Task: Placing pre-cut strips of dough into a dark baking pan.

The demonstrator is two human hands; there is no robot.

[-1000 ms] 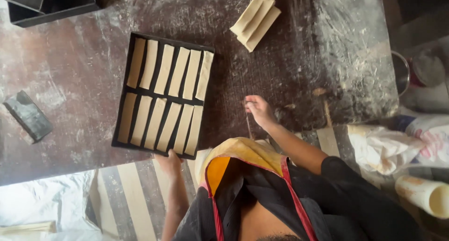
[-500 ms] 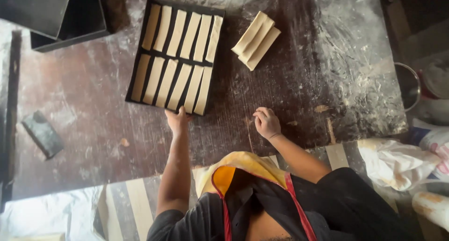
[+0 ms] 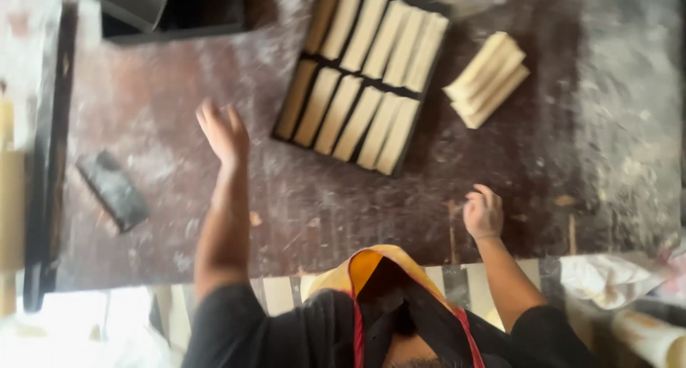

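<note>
Here, the black baking tray (image 3: 421, 128) of pale dough strips (image 3: 357, 121), laid side by side in two rows, lies just beyond the spread, empty fingers of the left hand (image 3: 224, 131); the right hand (image 3: 483, 212), loosely curled and empty, rests on the floured table (image 3: 300, 211), a loose dough stack (image 3: 487, 78) well beyond its fingertips.

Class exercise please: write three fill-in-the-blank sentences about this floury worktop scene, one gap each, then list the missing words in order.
1. The dough strips in the black baking tray lie in ____ rows.
2. The loose stack of dough strips lies to the ____ of the tray.
3. The left hand is open and holds ____, while the right hand rests near the table edge.

Missing words: two; right; nothing
</note>
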